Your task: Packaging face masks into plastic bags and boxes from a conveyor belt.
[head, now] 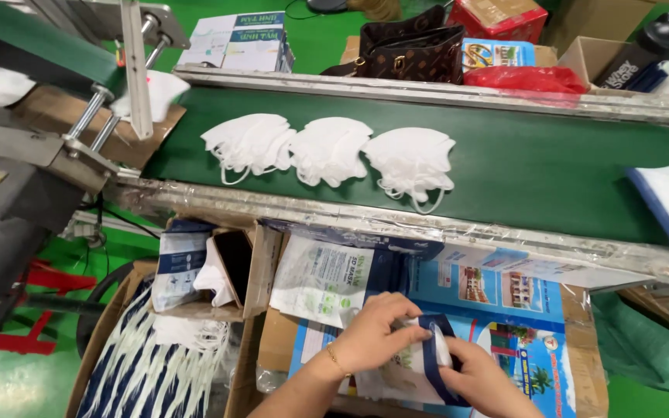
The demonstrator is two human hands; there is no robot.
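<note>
My left hand (pixel 373 329) and my right hand (pixel 483 379) both grip a white and blue plastic pouch (pixel 420 364) with folded white masks inside it, low in the view over a colourful printed cardboard sheet (pixel 520 310). The left fingers pinch the pouch's top edge, the right hand holds its blue side. On the green conveyor belt (pixel 551 162) above lie three stacks of white face masks (pixel 331 151), side by side, apart from my hands.
A stack of printed pouches (pixel 323 279) leans by my left hand. An open carton (pixel 218 267) holds pouches and a phone. A box of white-strapped masks (pixel 156 364) sits bottom left. Machine frame (pixel 9 186) at left; bags and boxes behind the belt.
</note>
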